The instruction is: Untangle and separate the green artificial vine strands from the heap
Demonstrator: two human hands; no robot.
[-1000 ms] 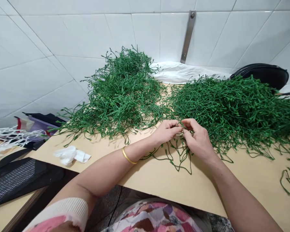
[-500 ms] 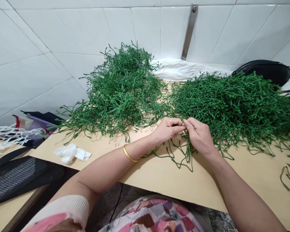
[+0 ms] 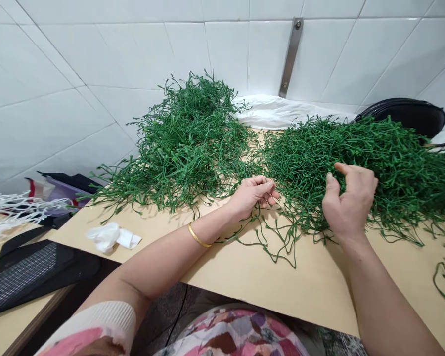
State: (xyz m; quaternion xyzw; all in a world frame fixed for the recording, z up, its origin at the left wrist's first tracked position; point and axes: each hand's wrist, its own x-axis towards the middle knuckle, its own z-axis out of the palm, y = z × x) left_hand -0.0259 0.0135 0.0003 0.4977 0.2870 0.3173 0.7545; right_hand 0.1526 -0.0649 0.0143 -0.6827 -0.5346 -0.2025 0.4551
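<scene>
Thin green knotted cords lie in two heaps on the table. My left hand (image 3: 257, 193) is closed in a pinch, thumb against forefinger, at the near edge between the heaps. A thin strand shows at its fingertips, and loose green cords (image 3: 276, 240) trail on the table below it. Over the near side of the right heap (image 3: 319, 153), my right hand (image 3: 350, 198) is raised with thumb and forefinger apart and nothing visible between them. The left heap (image 3: 189, 133) rises higher, beyond my left hand.
A white crumpled tissue (image 3: 113, 237) lies near the table's left edge. Behind the heaps are white cloth (image 3: 278, 112) and a black bag (image 3: 408, 113), against a tiled wall. White netting (image 3: 22, 210) and a black mesh item (image 3: 25, 272) sit at lower left.
My right hand has come away from my left, moving right and opening over the right heap. My left hand stays nearly in place, still pinched. The view has shifted slightly.
</scene>
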